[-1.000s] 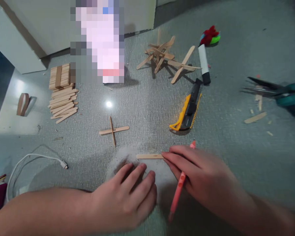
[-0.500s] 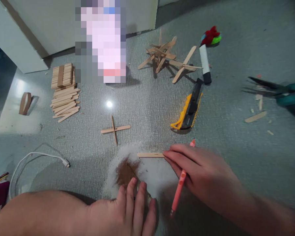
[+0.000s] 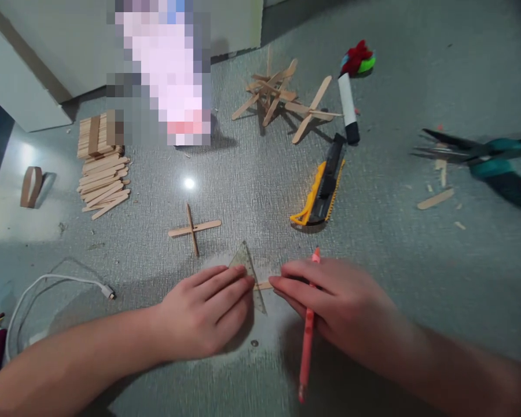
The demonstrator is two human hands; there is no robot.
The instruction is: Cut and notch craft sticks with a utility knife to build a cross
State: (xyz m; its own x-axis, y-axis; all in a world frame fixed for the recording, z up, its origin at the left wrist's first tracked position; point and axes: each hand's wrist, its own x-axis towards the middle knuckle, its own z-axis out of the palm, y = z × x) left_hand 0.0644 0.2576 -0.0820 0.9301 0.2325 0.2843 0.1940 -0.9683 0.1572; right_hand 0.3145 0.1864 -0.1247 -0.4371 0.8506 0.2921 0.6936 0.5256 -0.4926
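Observation:
My left hand (image 3: pixel 208 310) lies flat, fingers stretched out, pressing a clear triangular ruler (image 3: pixel 247 272) down on the grey floor. A short wooden craft stick (image 3: pixel 264 285) pokes out from under the ruler, between my two hands. My right hand (image 3: pixel 330 301) is closed round a pink pencil (image 3: pixel 306 347), its fingertips touching the right end of the stick. The pencil's tip shows above the knuckles and its long end points toward me.
A crossed pair of sticks (image 3: pixel 193 229) lies just beyond my left hand. A yellow utility knife (image 3: pixel 319 194), a marker (image 3: pixel 348 110), glued stick shapes (image 3: pixel 282 98), a stick pile (image 3: pixel 102 174), teal pliers (image 3: pixel 481 159) and a white cable (image 3: pixel 61 284) lie around.
My left hand drew back toward me, then came forward with the triangular ruler and laid it over the stick. My right hand kept the pencil and stayed by the stick's right end.

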